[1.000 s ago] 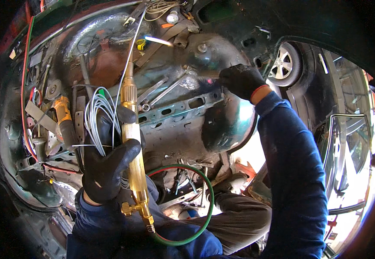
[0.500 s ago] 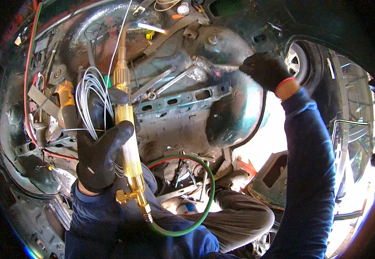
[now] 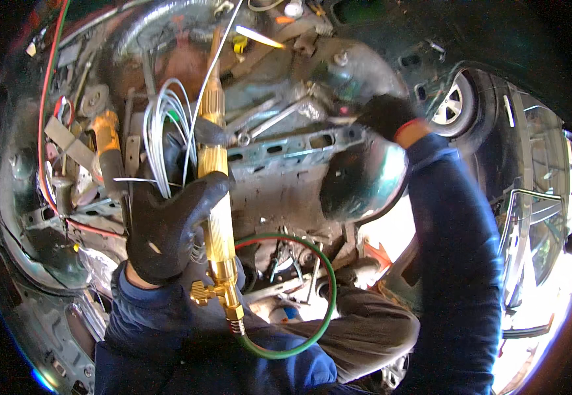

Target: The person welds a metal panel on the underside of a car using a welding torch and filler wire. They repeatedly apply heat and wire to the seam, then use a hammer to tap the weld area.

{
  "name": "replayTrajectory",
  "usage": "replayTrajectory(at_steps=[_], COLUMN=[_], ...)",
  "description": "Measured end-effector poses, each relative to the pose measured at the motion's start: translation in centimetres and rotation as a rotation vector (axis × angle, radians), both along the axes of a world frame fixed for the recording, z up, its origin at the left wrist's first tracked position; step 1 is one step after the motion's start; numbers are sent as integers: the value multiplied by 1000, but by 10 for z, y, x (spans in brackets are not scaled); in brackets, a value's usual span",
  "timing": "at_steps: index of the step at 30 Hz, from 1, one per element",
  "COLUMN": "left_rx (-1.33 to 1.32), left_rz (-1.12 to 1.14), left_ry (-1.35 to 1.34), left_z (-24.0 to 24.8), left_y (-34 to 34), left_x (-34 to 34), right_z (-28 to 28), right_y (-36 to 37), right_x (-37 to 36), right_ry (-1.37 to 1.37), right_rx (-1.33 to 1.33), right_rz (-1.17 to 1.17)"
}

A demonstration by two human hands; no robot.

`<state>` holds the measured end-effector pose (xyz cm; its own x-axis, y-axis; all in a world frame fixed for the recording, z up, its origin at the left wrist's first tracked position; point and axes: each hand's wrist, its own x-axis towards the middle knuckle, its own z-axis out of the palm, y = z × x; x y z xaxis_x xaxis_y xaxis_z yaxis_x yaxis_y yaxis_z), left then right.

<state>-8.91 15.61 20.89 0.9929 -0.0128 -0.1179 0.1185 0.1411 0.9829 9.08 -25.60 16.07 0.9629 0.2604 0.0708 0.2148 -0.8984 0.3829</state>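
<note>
My left hand (image 3: 167,220), in a black glove, grips a brass gas torch (image 3: 217,217) upright, together with a coil of thin silver wire (image 3: 164,135). A green hose (image 3: 322,309) loops from the torch's lower end. One wire strand runs up past the torch tip. My right hand (image 3: 386,115), also in a black glove, reaches up and rests on the rusty metal car underbody (image 3: 299,164) beside a dark rounded panel (image 3: 361,184). Whether it holds anything is not visible.
An orange-handled tool (image 3: 108,148) hangs among brackets at the left. A red cable (image 3: 46,118) runs down the left side. A car wheel (image 3: 453,105) shows at the upper right, with bright ground at the lower right. My knees (image 3: 365,336) are below.
The view has shifted, so both hands sit lower and closer in the picture. My left hand still holds the torch and wire; my right hand stays against the underbody.
</note>
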Motion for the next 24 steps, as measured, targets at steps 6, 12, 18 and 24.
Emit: replayTrajectory(at_steps=[6,12,18,24], left_rx=[-48,-1,-85,-62], left_rz=[33,-69,-164,-207], left_ry=[48,-18,-75,-228], left_z=[0,9,2,2], left_y=[6,1,-22,-54], left_x=[-2,-11,-10,-29], right_z=[-42,-5,-46,-35], right_y=[3,-7,-48,7], right_x=[-6,-96,-267,-342], right_ry=[189,387,484,231], right_rx=[-63,-79,207,1005], right_rz=[193,84,-182,-334])
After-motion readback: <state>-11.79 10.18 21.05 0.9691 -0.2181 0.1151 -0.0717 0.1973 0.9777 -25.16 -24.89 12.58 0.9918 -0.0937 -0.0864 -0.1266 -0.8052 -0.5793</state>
